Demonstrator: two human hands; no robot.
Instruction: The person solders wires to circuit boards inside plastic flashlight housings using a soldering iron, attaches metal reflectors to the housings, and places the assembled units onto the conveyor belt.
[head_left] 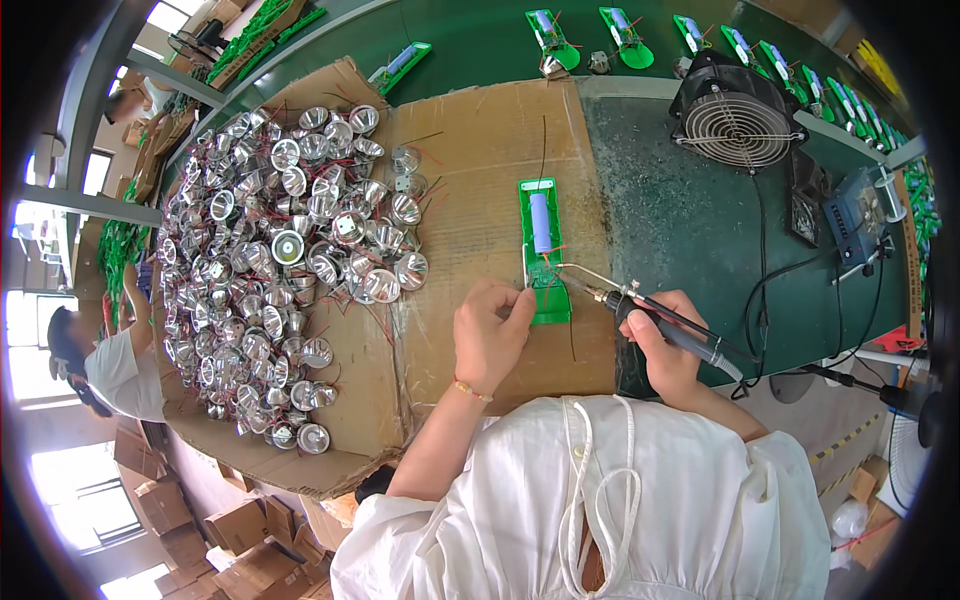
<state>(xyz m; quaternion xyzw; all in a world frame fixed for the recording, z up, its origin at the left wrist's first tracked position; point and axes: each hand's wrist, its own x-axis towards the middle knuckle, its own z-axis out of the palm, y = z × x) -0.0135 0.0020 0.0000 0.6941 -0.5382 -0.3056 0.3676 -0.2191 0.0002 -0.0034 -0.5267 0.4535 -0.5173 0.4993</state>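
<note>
A green plastic flashlight housing [551, 308] lies lengthwise before me on the cardboard. In its upper half sits a purple cylindrical battery [541, 222], and red wires show below it. My right hand [662, 338] grips a soldering iron [702, 352] with a thin metal feed tube [590, 271] alongside. The tips of iron and tube reach the wires near the housing's middle. At the housing's lower left edge, my left hand [492, 335] has thumb and forefinger pinched together; what is between them, if anything, is too small to make out.
Many silver reflector cups [290, 250] with red wires fill an open cardboard box [360, 425] at the left. A fan [735, 125] and a blue soldering station [855, 220] stand at the right. More green housings [625, 38] line the far bench. Another person [120, 370] works at far left.
</note>
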